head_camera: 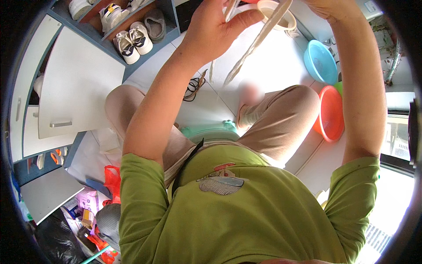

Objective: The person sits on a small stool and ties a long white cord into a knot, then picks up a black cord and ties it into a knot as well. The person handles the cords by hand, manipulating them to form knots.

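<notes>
My left hand (pixel 227 29) is raised at the top centre, its thumb stretched toward a pale fabric strip (pixel 255 44) whose frayed end hangs down. A second narrow pale strand (pixel 212 71) dangles below the hand. My right hand (pixel 329 8) is at the top edge, close to the strip's upper end, with its fingers cut off by the picture's rim. Whether either hand grips the strip cannot be told. Below them, a black cord (pixel 194 89) with a brownish strip lies on the tiled floor between my knees.
A cabinet holds white sneakers (pixel 133 43), and its white door (pixel 82 82) stands open on the left. A blue basin (pixel 320 62), a red basin (pixel 331 114) and a cream basin (pixel 285 24) are around the right side. Bags and boxes lie lower left.
</notes>
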